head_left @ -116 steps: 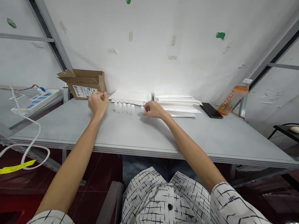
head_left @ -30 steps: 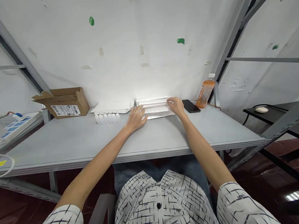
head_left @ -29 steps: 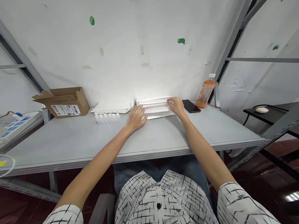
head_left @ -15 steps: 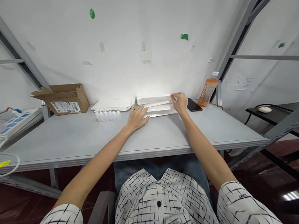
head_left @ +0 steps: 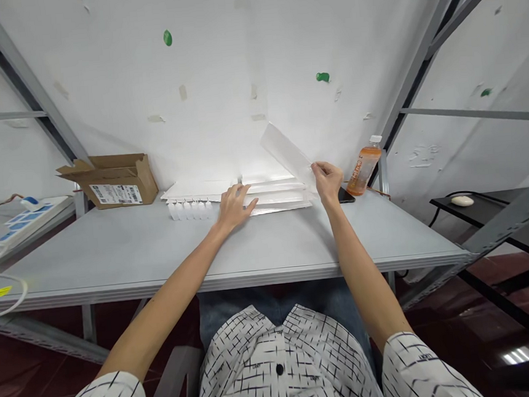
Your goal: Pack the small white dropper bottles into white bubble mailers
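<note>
My right hand (head_left: 327,177) pinches the lower right end of a thin white sheet (head_left: 285,150), which stands tilted up over the table; whether it is paper or plastic I cannot tell. Below it lies a stack of white sheets (head_left: 280,197) in overlapping layers. My left hand (head_left: 236,206) rests at the left end of this stack, fingers apart and holding nothing. To its left is another white stack (head_left: 194,189), with a row of small white bottle-like pieces (head_left: 190,210) in front of it.
An open cardboard box (head_left: 117,182) stands at the back left of the grey table (head_left: 269,247). Behind my right hand are a dark phone (head_left: 346,196), partly hidden, and a bottle of orange drink (head_left: 364,168). A power strip (head_left: 29,216) lies at the far left.
My right hand has lifted one white sheet off the stack and tilted it upward. My left hand has shifted slightly left, with its fingers still spread.
</note>
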Tool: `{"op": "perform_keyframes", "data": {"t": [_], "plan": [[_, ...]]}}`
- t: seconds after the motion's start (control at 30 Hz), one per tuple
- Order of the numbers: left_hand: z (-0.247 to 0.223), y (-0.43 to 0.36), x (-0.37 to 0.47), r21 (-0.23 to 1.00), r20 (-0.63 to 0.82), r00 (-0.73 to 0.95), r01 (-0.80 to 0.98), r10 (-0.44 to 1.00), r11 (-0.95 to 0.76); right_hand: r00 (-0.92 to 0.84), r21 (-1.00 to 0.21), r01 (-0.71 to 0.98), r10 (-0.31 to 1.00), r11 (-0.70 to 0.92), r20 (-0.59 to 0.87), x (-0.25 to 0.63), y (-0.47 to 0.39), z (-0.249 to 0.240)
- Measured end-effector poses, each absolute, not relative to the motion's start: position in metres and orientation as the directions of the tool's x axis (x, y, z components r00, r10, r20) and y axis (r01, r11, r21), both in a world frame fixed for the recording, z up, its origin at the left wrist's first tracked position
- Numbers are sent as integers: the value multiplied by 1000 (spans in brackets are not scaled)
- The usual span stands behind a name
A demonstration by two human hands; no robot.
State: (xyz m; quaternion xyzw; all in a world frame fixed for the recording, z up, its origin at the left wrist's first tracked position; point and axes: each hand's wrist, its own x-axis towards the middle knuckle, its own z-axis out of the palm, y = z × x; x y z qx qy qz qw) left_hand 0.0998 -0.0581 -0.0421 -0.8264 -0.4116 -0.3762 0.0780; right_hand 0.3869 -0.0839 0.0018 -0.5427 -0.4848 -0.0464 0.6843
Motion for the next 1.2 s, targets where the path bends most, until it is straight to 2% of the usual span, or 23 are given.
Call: {"op": "perform_keyframes", "data": {"t": [0.17, 0.23, 0.3, 0.4, 0.53, 0.63, 0.73, 0.87, 1.0, 1.2], "plan": [[-42, -59, 100, 185, 701, 382, 718, 602, -671, 646, -721, 502, 348, 477, 680, 391, -83, 8], [-42, -60, 101, 187, 715, 377, 707, 588, -682, 690, -751, 447, 347, 485, 635, 393, -83, 8], [-40, -62, 101, 186, 736, 367, 698, 568, -692, 687, -783, 385, 415, 489, 597, 394, -84, 6], [-36, -67, 100, 147, 763, 376, 690, 525, -708, 617, -849, 292, 591, 441, 519, 391, -89, 0], [-30, -75, 98, -12, 767, 476, 682, 431, -731, 507, -934, 200, 784, 295, 357, 383, -102, -7], [-29, -81, 101, -134, 728, 579, 645, 367, -752, 399, -964, 203, 885, 170, 240, 379, -113, -9], [-32, -84, 106, -189, 678, 658, 588, 329, -787, 264, -961, 264, 953, 77, 149, 373, -121, -10], [-36, -84, 110, -120, 608, 712, 519, 351, -846, 99, -962, 266, 991, 59, 88, 363, -126, -9], [-37, -82, 109, -36, 569, 741, 455, 356, -890, 17, -968, 247, 999, 41, 47, 356, -129, -7], [-40, -79, 109, -51, 542, 761, 454, 357, -890, -36, -957, 290, 999, 4, -7, 356, -133, -5]]}}
